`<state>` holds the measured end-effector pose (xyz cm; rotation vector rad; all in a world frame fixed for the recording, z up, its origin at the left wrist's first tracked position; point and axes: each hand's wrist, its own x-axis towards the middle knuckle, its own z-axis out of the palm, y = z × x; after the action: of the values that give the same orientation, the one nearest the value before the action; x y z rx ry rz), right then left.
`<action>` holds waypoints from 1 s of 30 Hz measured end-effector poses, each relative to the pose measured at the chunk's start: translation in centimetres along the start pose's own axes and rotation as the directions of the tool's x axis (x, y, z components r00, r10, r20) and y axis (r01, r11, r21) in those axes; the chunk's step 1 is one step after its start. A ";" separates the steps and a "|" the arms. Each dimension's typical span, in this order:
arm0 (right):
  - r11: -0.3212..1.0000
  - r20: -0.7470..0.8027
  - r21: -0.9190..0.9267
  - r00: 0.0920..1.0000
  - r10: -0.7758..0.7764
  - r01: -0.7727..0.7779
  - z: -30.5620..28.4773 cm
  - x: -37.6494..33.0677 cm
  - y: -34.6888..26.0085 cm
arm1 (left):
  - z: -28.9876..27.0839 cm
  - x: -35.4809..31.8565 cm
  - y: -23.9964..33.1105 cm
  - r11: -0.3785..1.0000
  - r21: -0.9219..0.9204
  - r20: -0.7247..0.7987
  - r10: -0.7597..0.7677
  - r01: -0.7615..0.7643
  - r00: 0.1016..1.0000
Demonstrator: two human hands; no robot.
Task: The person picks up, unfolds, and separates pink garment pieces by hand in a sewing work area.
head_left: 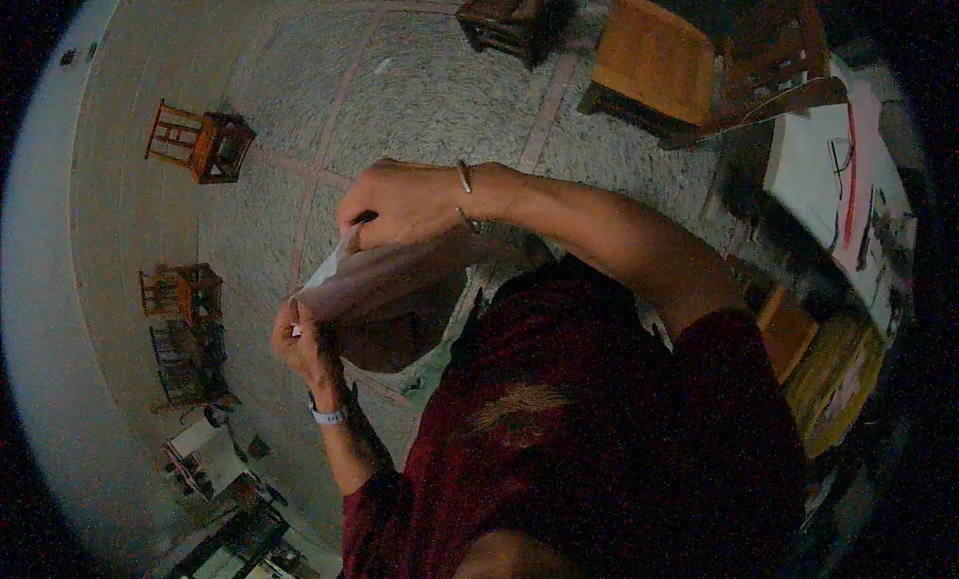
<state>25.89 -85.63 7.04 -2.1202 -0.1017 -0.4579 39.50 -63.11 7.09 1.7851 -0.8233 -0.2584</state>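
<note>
Near the middle of the frame the person holds a pale bag [385,279] stretched between both hands. The right hand [400,201], just above centre, is closed on the upper edge of the bag, knuckles up, a thin metal bangle [465,184] on the wrist. The left hand [300,339], lower and to the left, pinches the other end of the bag's rim between fingers and thumb; a pale watch [328,414] sits on that wrist. The bag hangs in the air between them, its mouth pulled taut into a band that slants from lower left to upper right, its darker belly sagging beneath. I cannot tell what is inside it.

The person wears a dark red shirt [599,429], which fills the lower right of the frame. Below everything lies a speckled stone floor [400,89] crossed by reddish lines. On it, at the upper left, lies a small wooden stool [205,144] on its side; 2 more stools [185,294] stand at the left edge, one under the other. At the top centre stands a dark wooden stool [514,14], and to its right a wooden chair [659,64] with a broad seat. At the far right a white bench [819,169] carries cables and small items, too dim to make out.
</note>
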 end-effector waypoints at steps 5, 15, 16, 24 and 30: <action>0.987 -0.128 -0.037 0.979 -0.160 0.156 0.4 1.9 2.5 | -0.9 1.0 1.3 0.994 0.086 0.029 -0.064 0.062 0.997; 0.951 0.014 0.262 0.984 -0.175 0.165 1.8 -2.1 1.7 | 3.3 0.8 3.7 0.952 0.004 -0.070 -0.306 0.307 0.949; 0.980 0.009 0.115 0.986 -0.164 0.162 1.2 -2.5 0.5 | 3.3 0.6 4.5 0.949 -0.041 0.017 -0.313 0.314 0.950; 0.975 -0.193 -0.209 0.975 -0.112 0.071 1.1 -4.9 -1.3 | 7.8 0.7 8.3 0.838 -0.262 -0.001 -0.497 0.479 0.868; 0.993 -0.367 -0.108 0.926 -0.091 0.055 2.8 -2.3 1.5 | 8.1 2.8 7.5 0.787 -0.360 0.154 -0.481 0.502 0.863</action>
<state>24.93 -83.91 3.65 -2.0887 0.0601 -0.9171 34.15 -72.17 11.45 1.5831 -0.2877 -0.7663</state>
